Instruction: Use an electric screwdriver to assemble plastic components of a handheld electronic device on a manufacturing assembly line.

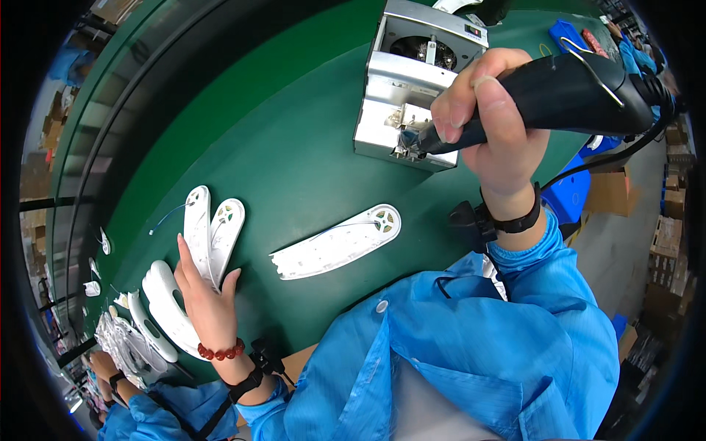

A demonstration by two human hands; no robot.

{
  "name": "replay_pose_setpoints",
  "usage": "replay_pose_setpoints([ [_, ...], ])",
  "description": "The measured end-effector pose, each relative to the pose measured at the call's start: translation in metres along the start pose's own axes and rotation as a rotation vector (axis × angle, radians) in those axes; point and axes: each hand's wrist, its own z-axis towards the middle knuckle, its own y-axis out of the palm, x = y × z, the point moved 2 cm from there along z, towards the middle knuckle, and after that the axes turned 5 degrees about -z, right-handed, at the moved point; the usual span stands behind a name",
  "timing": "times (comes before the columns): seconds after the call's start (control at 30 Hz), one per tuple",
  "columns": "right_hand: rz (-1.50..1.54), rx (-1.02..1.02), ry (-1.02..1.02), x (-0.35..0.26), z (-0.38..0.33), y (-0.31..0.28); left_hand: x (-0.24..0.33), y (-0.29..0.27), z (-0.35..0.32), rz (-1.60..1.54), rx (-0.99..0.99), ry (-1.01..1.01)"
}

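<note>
My right hand (504,117) is wrapped round a black electric screwdriver (562,95). Its tip reaches the front of a silver screw feeder (412,81), by the small metal outlet. My left hand (209,305) lies with fingers stretched and thumb apart over two long white plastic parts (226,220), touching them without gripping. Each has a round wheel-like end, and a thin wire comes from one. Between my hands a third white plastic part (334,242) lies alone on the green table, its round end to the right.
Curved white shells (168,309) lie left of my left hand, beside a bundle of white cables (121,338). A co-worker's hand (104,365) is at lower left. The screwdriver's black cord (610,158) hangs at right, near blue bins (568,192) and a cardboard box (612,192).
</note>
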Motion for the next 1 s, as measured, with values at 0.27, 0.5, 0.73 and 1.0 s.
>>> replay_pose_setpoints([
  [0.27, -0.053, -0.03, -0.004, -0.001, 0.0, 0.003, 0.049, 0.018, -0.027, -0.172, 0.103, 0.447],
  [0.5, -0.076, -0.052, -0.01, -0.001, -0.001, 0.01, 0.099, 0.068, -0.026, -0.185, -0.095, 0.626],
  [0.73, 0.019, -0.074, -0.018, 0.003, 0.002, 0.013, 0.106, 0.075, -0.029, -0.267, -0.039, 0.583],
  [1.0, 0.238, -0.126, 0.2, -0.009, -0.034, 0.024, 0.112, 0.083, -0.023, -0.275, -0.095, 0.521],
])
